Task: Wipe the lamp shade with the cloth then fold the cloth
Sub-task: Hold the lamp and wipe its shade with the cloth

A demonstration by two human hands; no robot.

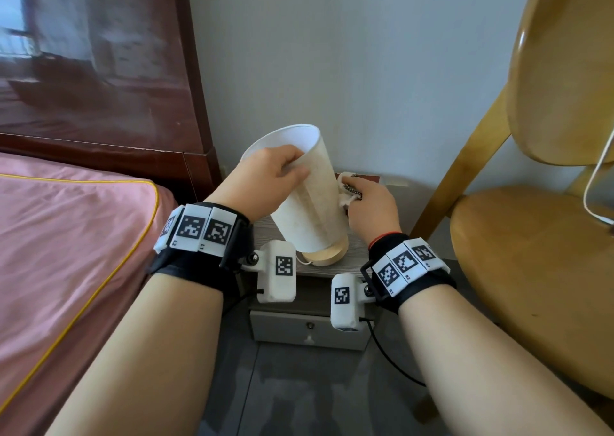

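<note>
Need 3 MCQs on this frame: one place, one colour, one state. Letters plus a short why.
1. Where does the lamp's wooden base stand?
A. on the bed
B. on the nightstand
C. on the chair seat

2. What colour is the bed cover?
A. pink
B. green
C. blue

3. How does the lamp shade stand?
A. upright
B. lying flat
C. tilted

Key:
1 B: the base sits on the grey nightstand top, above its drawer.
2 A: the cover is pink with a yellow piping line.
3 C: the shade leans toward the bed, with the left hand holding its upper rim and the right hand pressing the cloth to its side.
</note>
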